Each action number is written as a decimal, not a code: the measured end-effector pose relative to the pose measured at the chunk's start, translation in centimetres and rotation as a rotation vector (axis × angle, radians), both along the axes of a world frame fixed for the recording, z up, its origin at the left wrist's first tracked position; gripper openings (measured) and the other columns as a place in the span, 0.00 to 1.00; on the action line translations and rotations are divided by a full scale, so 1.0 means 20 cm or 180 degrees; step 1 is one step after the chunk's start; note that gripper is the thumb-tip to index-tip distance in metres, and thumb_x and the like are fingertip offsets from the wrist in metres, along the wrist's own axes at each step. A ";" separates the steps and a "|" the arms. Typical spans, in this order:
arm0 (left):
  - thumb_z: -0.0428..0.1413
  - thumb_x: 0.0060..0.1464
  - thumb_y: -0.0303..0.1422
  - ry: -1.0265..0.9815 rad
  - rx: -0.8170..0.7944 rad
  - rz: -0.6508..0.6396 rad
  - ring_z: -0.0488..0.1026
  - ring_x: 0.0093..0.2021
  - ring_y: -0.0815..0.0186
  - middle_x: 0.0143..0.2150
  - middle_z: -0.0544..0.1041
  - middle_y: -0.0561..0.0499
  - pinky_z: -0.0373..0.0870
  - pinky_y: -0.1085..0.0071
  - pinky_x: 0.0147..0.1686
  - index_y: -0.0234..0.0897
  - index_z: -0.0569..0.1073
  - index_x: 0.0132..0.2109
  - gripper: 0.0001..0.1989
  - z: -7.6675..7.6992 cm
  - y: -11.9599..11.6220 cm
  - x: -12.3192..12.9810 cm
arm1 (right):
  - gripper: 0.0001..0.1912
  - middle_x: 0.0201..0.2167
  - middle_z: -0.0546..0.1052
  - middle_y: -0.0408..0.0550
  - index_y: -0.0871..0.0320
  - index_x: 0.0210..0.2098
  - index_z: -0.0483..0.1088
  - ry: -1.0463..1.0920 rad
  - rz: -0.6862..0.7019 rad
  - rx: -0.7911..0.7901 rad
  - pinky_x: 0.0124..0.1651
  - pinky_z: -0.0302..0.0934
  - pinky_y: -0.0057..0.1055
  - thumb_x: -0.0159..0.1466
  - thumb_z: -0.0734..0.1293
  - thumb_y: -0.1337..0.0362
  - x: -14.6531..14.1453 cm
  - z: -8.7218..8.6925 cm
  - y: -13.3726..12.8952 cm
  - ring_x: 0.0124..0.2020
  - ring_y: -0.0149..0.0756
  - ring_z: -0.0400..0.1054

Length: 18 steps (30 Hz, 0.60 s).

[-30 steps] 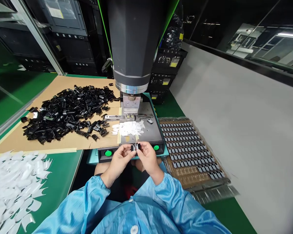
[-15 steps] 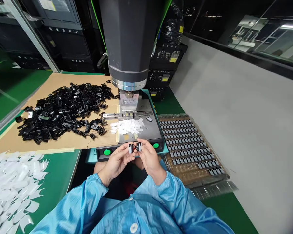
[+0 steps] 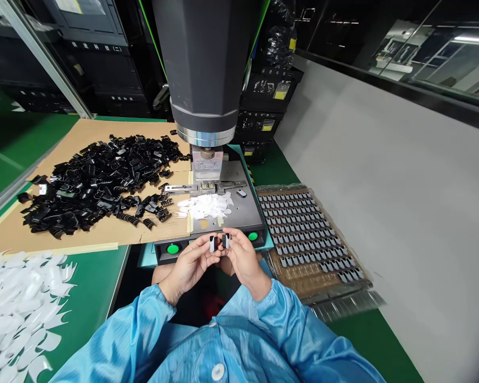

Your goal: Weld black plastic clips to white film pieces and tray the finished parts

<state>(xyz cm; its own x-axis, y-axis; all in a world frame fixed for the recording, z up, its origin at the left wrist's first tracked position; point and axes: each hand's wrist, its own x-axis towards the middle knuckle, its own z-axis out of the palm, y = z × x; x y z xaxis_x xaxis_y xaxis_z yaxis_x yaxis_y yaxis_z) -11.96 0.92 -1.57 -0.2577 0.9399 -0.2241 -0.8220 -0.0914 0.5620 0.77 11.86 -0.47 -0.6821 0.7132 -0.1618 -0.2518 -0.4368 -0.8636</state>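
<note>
My left hand [image 3: 188, 267] pinches a small black-and-white plastic part [image 3: 213, 243] between thumb and fingers. A similar black-and-white plastic part [image 3: 226, 241] is pinched by my right hand [image 3: 245, 261]. Both parts are upright, side by side with a narrow gap, in front of the press base's front edge. Just beyond them, a heap of thin white plastic pieces [image 3: 209, 206] lies on the grey press plate [image 3: 245, 213]. One finished-looking grey-and-black part [image 3: 241, 193] rests on that plate near the metal fixture [image 3: 206, 186].
The large press head [image 3: 203, 80] hangs over the fixture. Green buttons [image 3: 173, 249] sit on the base front. Black plastic parts [image 3: 104, 181] are piled on cardboard at left, above more white pieces [image 3: 19, 308]. A tray [image 3: 303, 276] with rows of grey parts lies at right.
The view has shifted slightly, so the surroundings appear a little further left. Both hands keep hold of their parts in almost the same pose.
</note>
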 end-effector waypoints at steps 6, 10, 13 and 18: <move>0.66 0.64 0.30 0.0133 -0.0094 -0.0015 0.83 0.42 0.63 0.46 0.83 0.43 0.84 0.70 0.43 0.32 0.78 0.55 0.14 0.01 0.00 0.01 | 0.17 0.45 0.79 0.47 0.52 0.51 0.74 -0.0013 0.0122 0.0044 0.43 0.71 0.36 0.63 0.71 0.63 0.01 -0.02 0.01 0.40 0.37 0.73; 0.70 0.59 0.33 0.0330 -0.0292 -0.0023 0.83 0.43 0.61 0.46 0.82 0.44 0.84 0.68 0.44 0.35 0.78 0.53 0.17 0.02 0.00 0.02 | 0.19 0.44 0.76 0.45 0.50 0.53 0.69 -0.0161 0.0091 0.0472 0.45 0.70 0.37 0.62 0.70 0.62 0.01 -0.07 0.01 0.40 0.37 0.72; 0.74 0.54 0.35 0.0688 -0.0495 0.0137 0.82 0.41 0.63 0.45 0.81 0.48 0.84 0.68 0.43 0.38 0.79 0.49 0.19 -0.01 -0.02 0.05 | 0.22 0.43 0.73 0.43 0.50 0.52 0.67 -0.0616 0.0111 0.1373 0.46 0.70 0.37 0.60 0.72 0.63 0.06 -0.10 -0.03 0.40 0.37 0.71; 0.74 0.53 0.41 0.1140 -0.0742 -0.0141 0.79 0.40 0.66 0.41 0.79 0.51 0.80 0.73 0.42 0.39 0.77 0.44 0.19 -0.14 -0.06 0.15 | 0.24 0.41 0.75 0.41 0.51 0.51 0.67 -0.1520 0.0179 0.2524 0.43 0.68 0.33 0.57 0.74 0.65 0.22 -0.16 -0.13 0.37 0.35 0.71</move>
